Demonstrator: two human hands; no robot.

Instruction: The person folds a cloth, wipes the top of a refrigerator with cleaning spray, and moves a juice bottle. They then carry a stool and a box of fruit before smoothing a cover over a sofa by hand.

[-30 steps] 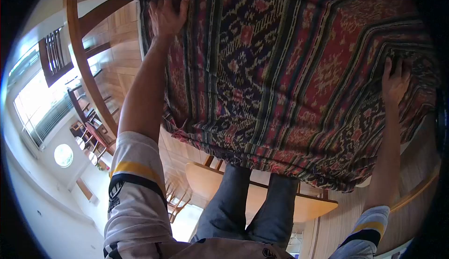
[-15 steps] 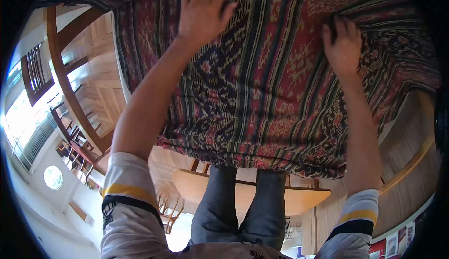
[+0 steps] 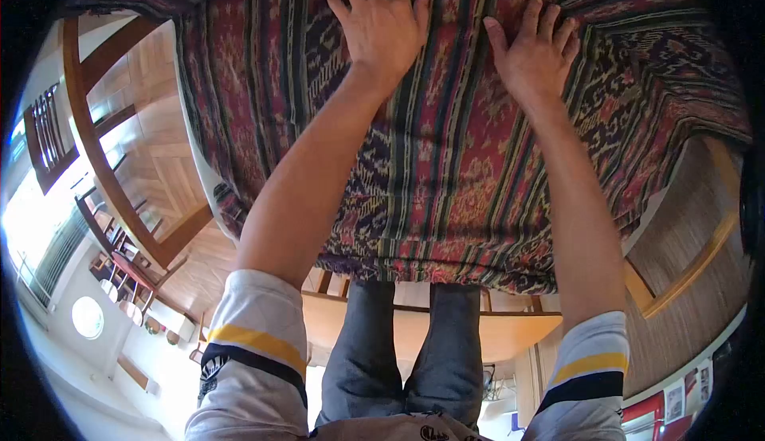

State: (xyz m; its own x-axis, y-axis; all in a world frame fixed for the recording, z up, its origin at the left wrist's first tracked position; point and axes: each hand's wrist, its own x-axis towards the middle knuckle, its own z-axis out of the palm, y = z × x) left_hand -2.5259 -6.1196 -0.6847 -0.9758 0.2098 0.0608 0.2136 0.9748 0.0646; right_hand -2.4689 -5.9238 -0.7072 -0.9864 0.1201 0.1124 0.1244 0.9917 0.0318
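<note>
A patterned woven cloth (image 3: 446, 170) in dark red, black and cream stripes lies spread over a table in front of me. My left hand (image 3: 382, 23) rests flat on it near the far middle, fingers spread. My right hand (image 3: 534, 50) lies flat on the cloth just to the right of the left, fingers apart. Neither hand grips a fold. The near edge of the cloth hangs over the table edge above my legs (image 3: 406, 345).
A curved wooden table rim (image 3: 96, 154) shows at the left, and another wooden edge (image 3: 701, 258) at the right. Wooden chairs (image 3: 119, 258) stand at the far left near a bright window. A wooden bench seat (image 3: 494, 337) runs behind my legs.
Both hands have moved from the cloth's outer corners toward its middle. They were holding the edges a second ago and now lie flat and close together.
</note>
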